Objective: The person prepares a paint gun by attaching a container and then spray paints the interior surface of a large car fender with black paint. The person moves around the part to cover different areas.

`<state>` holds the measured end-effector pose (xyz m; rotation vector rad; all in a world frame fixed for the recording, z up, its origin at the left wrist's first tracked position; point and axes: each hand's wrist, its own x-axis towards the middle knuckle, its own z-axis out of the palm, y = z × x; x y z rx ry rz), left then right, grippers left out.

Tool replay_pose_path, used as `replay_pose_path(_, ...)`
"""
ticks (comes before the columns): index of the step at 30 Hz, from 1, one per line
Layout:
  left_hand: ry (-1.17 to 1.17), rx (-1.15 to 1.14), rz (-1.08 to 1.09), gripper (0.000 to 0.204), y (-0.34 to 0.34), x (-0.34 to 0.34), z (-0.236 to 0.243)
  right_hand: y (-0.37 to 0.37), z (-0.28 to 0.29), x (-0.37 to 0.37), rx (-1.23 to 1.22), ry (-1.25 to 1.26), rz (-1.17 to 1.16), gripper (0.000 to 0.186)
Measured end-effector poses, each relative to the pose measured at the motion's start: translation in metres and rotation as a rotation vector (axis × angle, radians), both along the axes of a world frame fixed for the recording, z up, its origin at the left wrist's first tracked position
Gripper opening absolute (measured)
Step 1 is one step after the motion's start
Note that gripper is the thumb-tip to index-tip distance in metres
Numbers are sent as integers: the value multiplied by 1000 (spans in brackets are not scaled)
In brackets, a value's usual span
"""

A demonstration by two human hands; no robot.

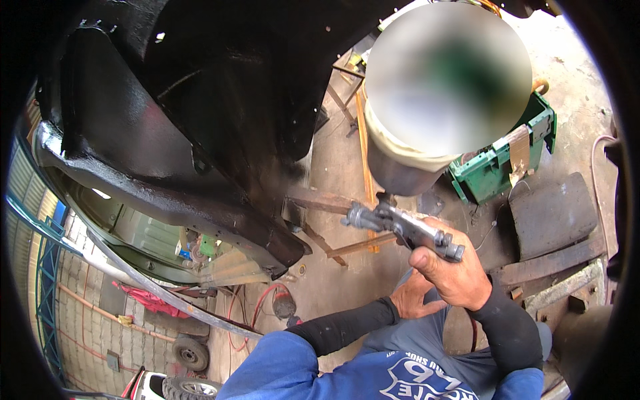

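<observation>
My right hand [460, 270] is wrapped round a metal spray gun [420, 230]. The gun's nozzle end points left, toward a large vehicle body panel [127, 133] coated in glossy black. A gap separates the gun from the panel's lower edge. Below and left of my right hand, my left hand [415, 298] lies against my grey trouser leg, thumb apart from the rest. Its fingertips are partly hidden by the right hand. Just beyond the gun stands a round container [407, 175] with a pale rim; a blurred patch hides its top.
A green crate [483, 180] stands at the right, near a dark curved sheet [557, 217] and metal pieces [567, 287]. A hose [593, 170] runs along the right floor. Wooden and metal bars [363, 243] cross beneath the panel. Left lie a power tool [283, 303] and a tyre [191, 351].
</observation>
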<state>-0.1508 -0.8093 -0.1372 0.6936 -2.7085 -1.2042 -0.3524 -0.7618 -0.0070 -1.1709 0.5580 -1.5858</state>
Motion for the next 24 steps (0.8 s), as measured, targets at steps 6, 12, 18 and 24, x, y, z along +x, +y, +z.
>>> replay_pose_path(6,42,-227,-17,61,0,-3,11,-7,3,-4,10,-152,-135,53)
replay_pose_path(12,60,-102,14,61,-3,0,5,-4,0,-9,-87,-36,-260,50)
replay_pose_path(18,-13,-62,8,67,-5,4,2,-11,-10,-8,-115,153,-154,50)
replay_pose_path(24,11,-69,8,65,-2,1,12,-14,0,-16,-205,150,-219,44)
